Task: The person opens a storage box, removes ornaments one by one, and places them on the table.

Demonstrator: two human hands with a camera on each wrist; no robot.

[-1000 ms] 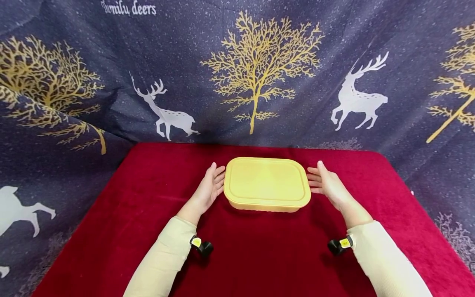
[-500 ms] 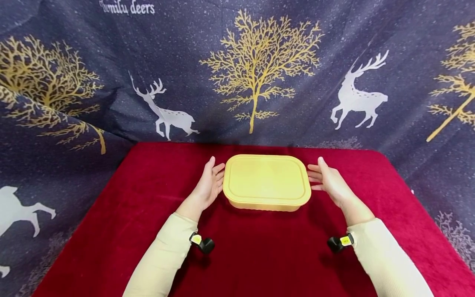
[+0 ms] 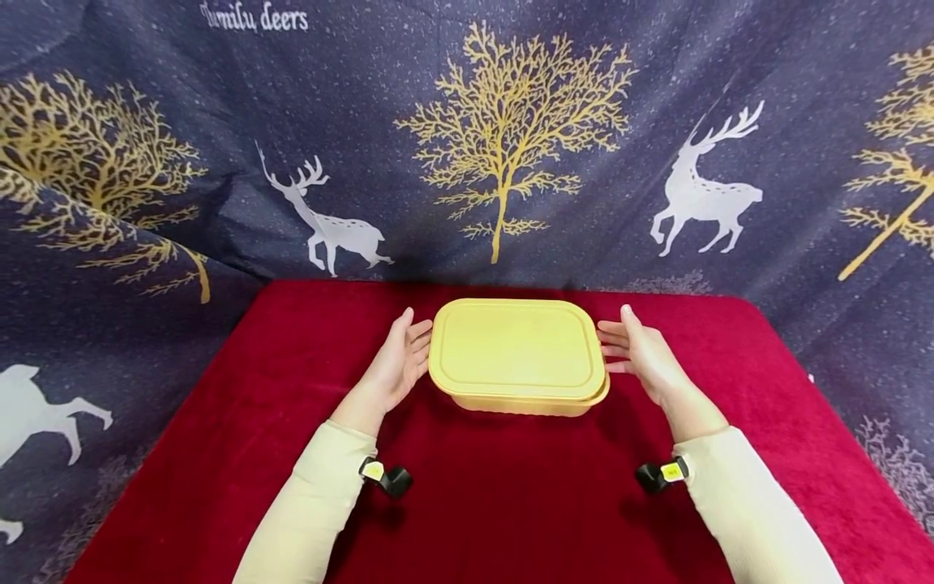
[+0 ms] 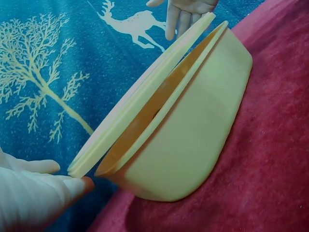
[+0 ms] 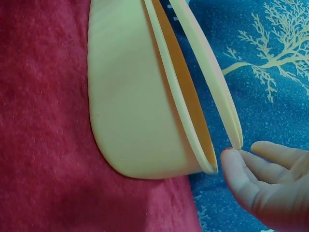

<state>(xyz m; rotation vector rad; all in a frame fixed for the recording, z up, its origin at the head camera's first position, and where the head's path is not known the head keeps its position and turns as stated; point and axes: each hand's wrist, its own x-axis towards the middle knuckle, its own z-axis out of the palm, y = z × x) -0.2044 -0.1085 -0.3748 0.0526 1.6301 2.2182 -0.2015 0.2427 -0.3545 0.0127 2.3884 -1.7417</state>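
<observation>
lid (image 3: 515, 347) now lifted off box (image 3: 525, 403), mid-table; left hand (image 3: 395, 367), right hand (image 3: 644, 357) straight-fingered, fingertips clamping lid ends to keep it level

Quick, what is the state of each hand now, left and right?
Left hand: open, straight fingertips under the left edge of the yellow lid, raised off the box.
Right hand: open, fingertips at the lid's right edge.

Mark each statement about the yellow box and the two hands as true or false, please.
1. The lid is lifted clear of the yellow container. True.
2. The left hand grips a spoon. False: its fingertips touch the lid's edge.
3. The container stands on a red cloth. True.
4. The right hand rests flat on top of the lid. False: it is at the lid's side edge.
</observation>
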